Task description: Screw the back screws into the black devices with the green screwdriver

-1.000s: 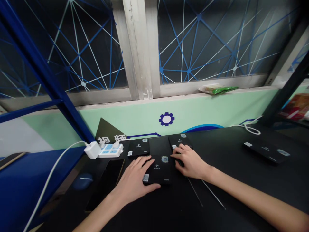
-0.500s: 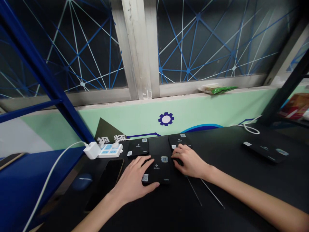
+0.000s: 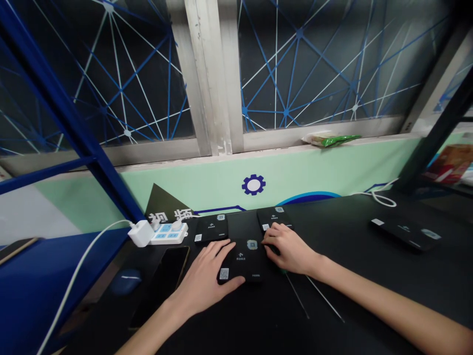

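Observation:
A black set-top box (image 3: 242,266) with an HDMI mark and a QR label lies flat on the dark table. My left hand (image 3: 209,273) is laid over its left side, fingers at the back edge and thumb along the front, holding it. At the box's right edge my right hand (image 3: 286,246) is closed, fingertips pinched together; what they hold, if anything, is hidden. Two thin metal rods (image 3: 325,299) (image 3: 297,296) stretch toward me from under the right hand, with a bit of green by one. Behind are two similar boxes (image 3: 210,228) (image 3: 273,217).
To the left are a phone (image 3: 166,276), a blue mouse (image 3: 126,281) and a white power strip (image 3: 168,233) with plugs and a cable. Another black box (image 3: 406,234) lies far right. A white cable (image 3: 384,199) sits near the wall. A green packet (image 3: 328,140) rests on the sill.
The whole view has shifted slightly. A bit of green now shows under my right hand, which has barely moved. My left hand stays on the box.

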The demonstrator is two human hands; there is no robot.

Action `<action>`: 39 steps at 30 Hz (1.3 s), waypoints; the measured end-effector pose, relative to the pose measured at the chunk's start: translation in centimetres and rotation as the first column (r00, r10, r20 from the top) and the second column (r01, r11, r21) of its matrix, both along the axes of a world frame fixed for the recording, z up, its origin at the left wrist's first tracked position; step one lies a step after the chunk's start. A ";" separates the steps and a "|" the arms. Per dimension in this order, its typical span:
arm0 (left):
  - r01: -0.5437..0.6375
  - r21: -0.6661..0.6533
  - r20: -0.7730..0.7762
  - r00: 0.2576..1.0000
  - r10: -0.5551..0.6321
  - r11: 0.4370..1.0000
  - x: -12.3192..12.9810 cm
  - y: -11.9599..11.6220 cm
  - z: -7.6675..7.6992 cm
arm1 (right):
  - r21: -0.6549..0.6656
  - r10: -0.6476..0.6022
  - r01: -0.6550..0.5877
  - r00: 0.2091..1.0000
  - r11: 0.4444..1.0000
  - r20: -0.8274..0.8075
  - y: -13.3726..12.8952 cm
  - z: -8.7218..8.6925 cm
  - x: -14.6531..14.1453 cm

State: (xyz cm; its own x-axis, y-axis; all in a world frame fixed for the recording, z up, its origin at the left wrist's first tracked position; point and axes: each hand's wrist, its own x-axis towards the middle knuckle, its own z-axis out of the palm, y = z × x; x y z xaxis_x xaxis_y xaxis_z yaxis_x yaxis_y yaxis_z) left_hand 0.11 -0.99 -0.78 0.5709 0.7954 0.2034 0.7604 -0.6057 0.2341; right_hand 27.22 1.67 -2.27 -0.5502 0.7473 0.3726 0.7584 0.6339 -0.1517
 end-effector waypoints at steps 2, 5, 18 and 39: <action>-0.003 0.015 0.013 1.000 0.003 1.000 0.0 0.0 0.2 | 0.010 -0.001 0.001 1.000 1.000 -0.004 0.0 -0.1 0.0; -0.011 0.051 0.028 1.000 0.009 0.999 0.0 0.0 0.5 | 0.019 0.001 -0.001 1.000 1.000 -0.024 0.0 -0.2 0.1; -0.031 0.092 0.010 1.000 0.030 0.995 0.1 0.0 1.3 | 0.048 0.038 -0.035 0.996 0.998 -0.075 0.0 -0.1 0.4; -0.024 0.087 -0.020 0.999 0.026 0.996 0.0 0.1 1.0 | 0.085 -0.001 -0.001 1.000 0.996 0.024 -0.2 0.0 0.1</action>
State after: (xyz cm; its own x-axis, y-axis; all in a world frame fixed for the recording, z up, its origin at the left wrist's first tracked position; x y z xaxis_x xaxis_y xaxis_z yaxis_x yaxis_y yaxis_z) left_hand 0.07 -0.87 0.19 0.5559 0.7893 0.2605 0.7798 -0.6038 0.1652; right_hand 27.29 1.45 -2.28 -0.5594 0.7138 0.4214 0.7613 0.6435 -0.0795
